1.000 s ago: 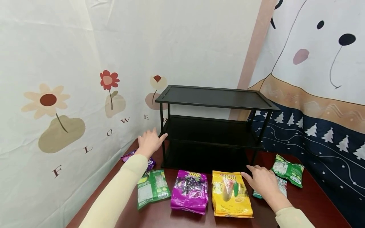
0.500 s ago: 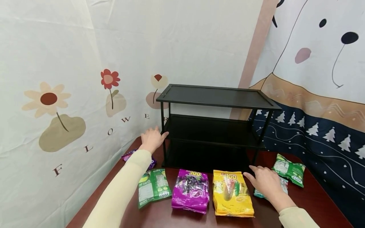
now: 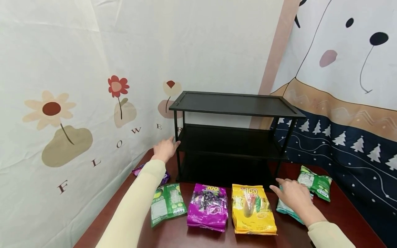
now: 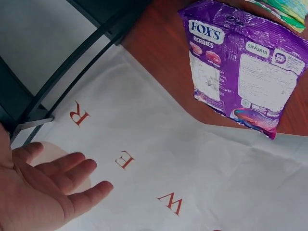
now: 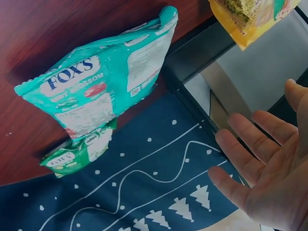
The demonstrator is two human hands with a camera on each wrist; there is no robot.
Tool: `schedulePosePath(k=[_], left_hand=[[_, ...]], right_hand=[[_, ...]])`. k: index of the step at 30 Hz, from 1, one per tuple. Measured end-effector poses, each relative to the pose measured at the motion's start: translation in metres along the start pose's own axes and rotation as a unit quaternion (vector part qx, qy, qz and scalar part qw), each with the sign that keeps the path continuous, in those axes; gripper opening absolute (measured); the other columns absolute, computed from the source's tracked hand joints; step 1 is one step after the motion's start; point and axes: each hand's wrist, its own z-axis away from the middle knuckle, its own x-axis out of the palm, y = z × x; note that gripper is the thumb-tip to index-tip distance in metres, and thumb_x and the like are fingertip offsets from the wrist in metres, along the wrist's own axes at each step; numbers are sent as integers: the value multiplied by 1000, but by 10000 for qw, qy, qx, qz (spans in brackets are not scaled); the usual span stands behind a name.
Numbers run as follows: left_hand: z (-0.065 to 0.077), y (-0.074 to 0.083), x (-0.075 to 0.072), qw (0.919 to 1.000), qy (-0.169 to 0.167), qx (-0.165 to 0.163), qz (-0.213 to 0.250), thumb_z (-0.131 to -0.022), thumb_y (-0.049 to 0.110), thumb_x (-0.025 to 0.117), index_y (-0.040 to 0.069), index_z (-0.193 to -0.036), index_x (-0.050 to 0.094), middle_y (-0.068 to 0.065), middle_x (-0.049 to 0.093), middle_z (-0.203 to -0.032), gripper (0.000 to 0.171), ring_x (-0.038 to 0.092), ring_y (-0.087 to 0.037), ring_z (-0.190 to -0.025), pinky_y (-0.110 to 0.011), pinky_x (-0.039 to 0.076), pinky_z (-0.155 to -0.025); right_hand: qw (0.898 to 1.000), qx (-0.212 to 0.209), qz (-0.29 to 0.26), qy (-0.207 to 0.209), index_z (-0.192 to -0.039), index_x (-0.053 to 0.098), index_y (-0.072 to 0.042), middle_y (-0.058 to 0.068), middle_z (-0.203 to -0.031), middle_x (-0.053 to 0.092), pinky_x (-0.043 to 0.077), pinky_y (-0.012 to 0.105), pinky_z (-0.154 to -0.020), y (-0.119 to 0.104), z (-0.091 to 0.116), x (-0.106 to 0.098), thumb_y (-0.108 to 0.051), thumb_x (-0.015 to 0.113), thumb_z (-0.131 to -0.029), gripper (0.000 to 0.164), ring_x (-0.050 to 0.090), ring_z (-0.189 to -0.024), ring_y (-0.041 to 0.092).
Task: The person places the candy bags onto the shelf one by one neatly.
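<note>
My left hand (image 3: 164,150) is at the left front post of a black three-tier rack (image 3: 235,105), fingers extended; whether it touches the post I cannot tell. A purple Fox's Berries bag (image 4: 240,72) lies on the table beyond it in the left wrist view. To the right, my right hand (image 3: 294,195) hovers with spread fingers over a teal Fox's bag (image 5: 106,82), and its palm (image 5: 274,173) holds nothing. A purple bag (image 3: 207,208) and a yellow bag (image 3: 252,210), both marked 100, lie in front of the rack.
A green bag (image 3: 167,203) lies left of the large purple one. Another green bag (image 3: 316,182) sits at the table's right side. Printed cloth walls (image 3: 217,44) stand close behind and beside the dark red table (image 3: 173,237).
My right hand has shifted slightly right, away from the yellow bag, showing more of the teal bag. The left hand stays at the rack's left post. The bags have not moved.
</note>
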Motion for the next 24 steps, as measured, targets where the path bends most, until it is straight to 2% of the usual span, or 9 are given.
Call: schedulePosePath(k=[10, 12, 14, 17, 20, 21, 24], left_hand=[[-3, 4, -1, 9976, -254, 141, 632, -108, 36, 38, 4, -144, 51, -23, 58, -135, 50, 57, -41, -118, -57, 47, -94], [-5, 5, 0, 9956, -283, 108, 882, -108, 34, 39, 4, -145, 50, -23, 57, -136, 48, 56, -41, -121, -56, 46, -96], [-4, 4, 1, 9920, -374, 64, 1206, -108, 30, 40, 1, -146, 48, -24, 54, -139, 48, 53, -41, -124, -54, 44, -100], [-3, 4, 2, 9850, -502, -58, 1653, -108, 26, 40, -1, -148, 43, -25, 49, -144, 49, 47, -42, -130, -53, 39, -106], [-1, 5, 1, 9824, -484, -199, 1795, -108, 28, 41, -1, -149, 42, -25, 48, -145, 50, 45, -42, -132, -55, 37, -106], [-1, 6, 1, 9823, -454, -241, 1801, -108, 30, 40, 1, -148, 43, -24, 48, -144, 50, 46, -42, -132, -56, 37, -105], [0, 7, 2, 9816, -351, -319, 1852, -108, 35, 41, 4, -147, 47, -23, 51, -143, 51, 47, -42, -130, -59, 38, -103]], right_hand=[[9997, -3, -195, -147, -126, 65, 4, 25, -109, 68, 53, 42, -57, 8, 2, 0, -45, 62, -96, 57, 65, -73, 29], [9997, -1, -239, -109, -125, 65, 5, 24, -106, 69, 50, 39, -53, 10, 3, 0, -44, 63, -96, 57, 64, -69, 27], [9995, 28, -284, -136, -126, 64, 5, 21, -94, 69, 47, 36, -49, 13, 5, 1, -44, 62, -96, 58, 61, -62, 24], [9993, 78, -315, -175, -127, 63, 5, 22, -94, 69, 40, 34, -44, 19, 8, 2, -46, 60, -97, 60, 54, -54, 19], [9992, 136, -318, -214, -128, 62, 6, 18, -84, 67, 38, 33, -43, 24, 10, 1, -48, 59, -97, 62, 51, -52, 17], [9992, 147, -305, -204, -127, 62, 6, 17, -86, 69, 39, 33, -43, 26, 10, 1, -49, 59, -97, 63, 53, -54, 17], [9989, 216, -340, -251, -127, 61, 8, 7, -74, 65, 41, 34, -44, 32, 11, -2, -49, 59, -97, 65, 55, -57, 18]])
